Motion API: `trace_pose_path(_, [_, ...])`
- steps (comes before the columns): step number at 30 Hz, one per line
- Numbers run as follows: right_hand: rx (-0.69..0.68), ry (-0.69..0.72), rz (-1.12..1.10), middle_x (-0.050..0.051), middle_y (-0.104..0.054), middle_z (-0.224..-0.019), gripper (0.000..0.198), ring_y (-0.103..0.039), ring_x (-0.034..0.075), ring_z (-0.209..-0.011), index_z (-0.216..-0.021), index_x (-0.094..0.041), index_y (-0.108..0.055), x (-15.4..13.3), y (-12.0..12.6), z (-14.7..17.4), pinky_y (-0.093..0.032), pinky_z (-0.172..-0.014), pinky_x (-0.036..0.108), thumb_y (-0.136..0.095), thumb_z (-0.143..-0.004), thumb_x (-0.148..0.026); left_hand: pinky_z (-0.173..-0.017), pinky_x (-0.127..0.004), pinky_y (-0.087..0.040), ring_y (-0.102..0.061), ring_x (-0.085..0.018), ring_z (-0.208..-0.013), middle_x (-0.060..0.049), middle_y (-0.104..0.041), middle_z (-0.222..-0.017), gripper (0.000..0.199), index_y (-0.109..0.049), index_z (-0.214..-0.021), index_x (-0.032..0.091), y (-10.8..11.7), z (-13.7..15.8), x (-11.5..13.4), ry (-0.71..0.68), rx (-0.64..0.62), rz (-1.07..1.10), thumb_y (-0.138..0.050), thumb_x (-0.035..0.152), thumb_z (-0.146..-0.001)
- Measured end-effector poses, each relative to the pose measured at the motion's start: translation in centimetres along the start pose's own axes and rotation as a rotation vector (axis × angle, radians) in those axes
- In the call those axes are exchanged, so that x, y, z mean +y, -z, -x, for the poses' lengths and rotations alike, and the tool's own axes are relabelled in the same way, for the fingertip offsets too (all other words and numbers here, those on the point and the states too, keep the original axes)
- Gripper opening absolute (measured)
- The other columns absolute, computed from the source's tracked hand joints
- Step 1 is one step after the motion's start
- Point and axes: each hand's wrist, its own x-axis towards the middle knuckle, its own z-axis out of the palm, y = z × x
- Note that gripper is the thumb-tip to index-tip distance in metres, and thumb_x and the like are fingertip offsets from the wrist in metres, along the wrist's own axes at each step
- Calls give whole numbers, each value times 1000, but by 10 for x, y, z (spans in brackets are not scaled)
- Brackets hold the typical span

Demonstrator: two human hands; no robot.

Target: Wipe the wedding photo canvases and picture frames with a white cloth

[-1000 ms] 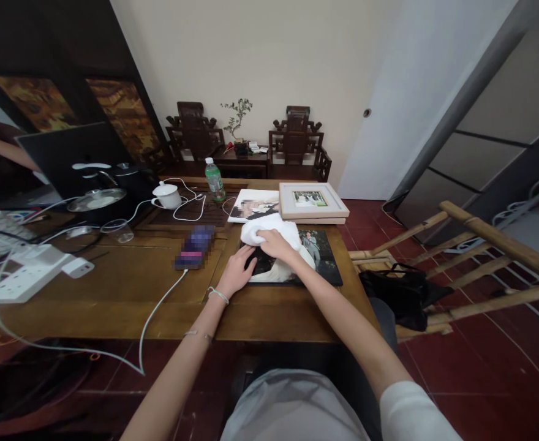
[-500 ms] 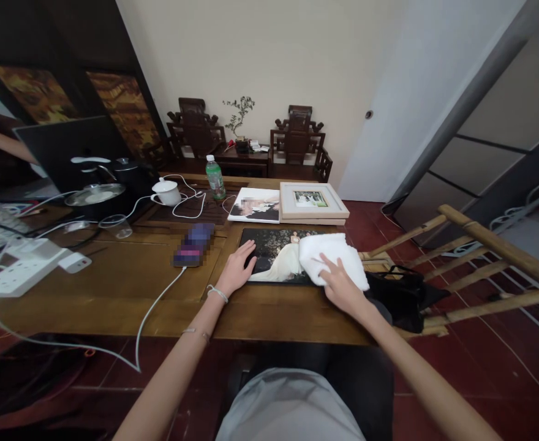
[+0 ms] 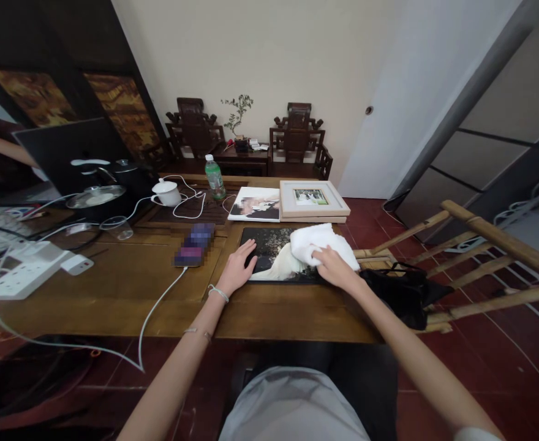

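Observation:
A dark photo panel (image 3: 269, 248) with a white gown in its picture lies flat near the table's front edge. My left hand (image 3: 238, 264) rests on its left end, fingers stretched out and holding nothing. On the right part of the panel is a bunched white cloth (image 3: 327, 240), which covers much of the picture there. My right hand (image 3: 336, 266) presses on the cloth and grips it with bent fingers. Just behind the panel are a white photo print (image 3: 255, 211) and a light wooden picture frame (image 3: 338, 205), stacked on another.
Left of the panel lies a phone (image 3: 194, 245) with a white cable. Farther left are a power strip (image 3: 26, 269), a plastic cup (image 3: 117, 228), a lidded pot (image 3: 97, 199), a white teacup (image 3: 166, 193) and a bottle (image 3: 214, 177). A bamboo chair (image 3: 494, 242) stands at the right.
My right hand has slid the white cloth left across the panel, and the cloth is more bunched, hiding more of the picture. My left hand has stayed put.

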Motion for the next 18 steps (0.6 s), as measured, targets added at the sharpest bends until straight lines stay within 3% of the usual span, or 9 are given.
trace_pose_path(4, [-12, -32, 15, 10, -68, -84, 31, -60, 23, -82, -80, -17, -61, 26, 11, -44, -39, -75, 28, -37, -64, -4, -110, -45, -33, -41, -23, -131, -11, -51, -136, 40, -55, -125, 16, 0, 0, -1, 10, -7, 3, -45, 30, -89])
trace_pose_path(9, [14, -49, 9, 9, -68, -84, 31, -58, 23, -81, -78, -16, -60, 45, 19, -67, -38, -71, 27, -36, -64, -5, -111, -45, -32, -41, -23, -131, -10, -51, -136, 40, -55, -125, 17, 1, 1, -1, 5, -9, 12, -45, 31, -89])
trace_pose_path(14, [17, -45, -1, 9, -68, -83, 30, -60, 23, -84, -78, -17, -60, 34, 8, -39, -40, -81, 29, -36, -65, -4, -111, -44, -32, -41, -23, -131, -12, -50, -137, 40, -55, -125, 14, 1, 1, -1, 7, -7, 11, -44, 31, -90])
trace_pose_path(18, [21, 46, -63, 10, -65, -114, 37, -55, 24, -111, -84, -18, -60, 8, -1, 16, -28, -105, 41, -34, -65, -1, -111, -43, -32, -41, -23, -131, -15, -50, -136, 42, -55, -124, 9, -1, 1, -1, -1, -2, -6, -44, 30, -90])
